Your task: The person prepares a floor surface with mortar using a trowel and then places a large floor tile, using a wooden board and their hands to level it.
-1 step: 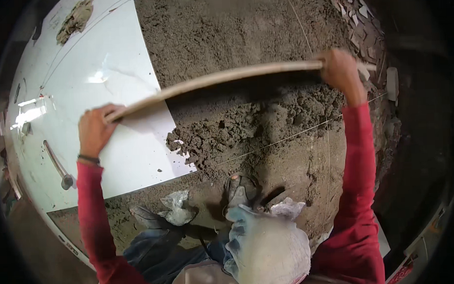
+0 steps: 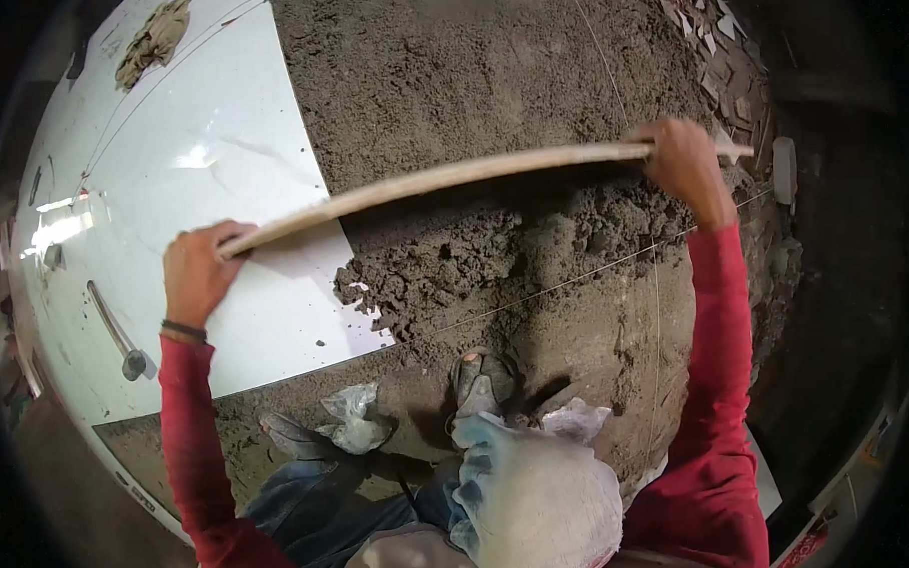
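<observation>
A long pale wooden screed board (image 2: 461, 172) spans from the white glossy tile floor (image 2: 266, 331) to the far right of the mortar bed (image 2: 407, 75). Around its left end my left hand (image 2: 200, 271) is closed, over the tile. My right hand (image 2: 683, 166) grips it near the right end, and a short stub sticks out beyond the fist. Just on my side of the board lies a ridge of loose, lumpy mortar (image 2: 444, 274); a dark shadow falls between them. Whether the board's lower edge touches the mortar or tile, I cannot tell.
A mallet (image 2: 116, 331) lies on the tile at the left, and a crumpled dirty cloth (image 2: 156, 39) farther back. A taut string (image 2: 555, 283) crosses the mortar. Plastic bags (image 2: 354, 418) sit by my feet. Broken tile pieces (image 2: 722, 54) are piled at the far right.
The board has come slightly toward me, with both hands still holding it. The loose mortar and the things on the tile look the same.
</observation>
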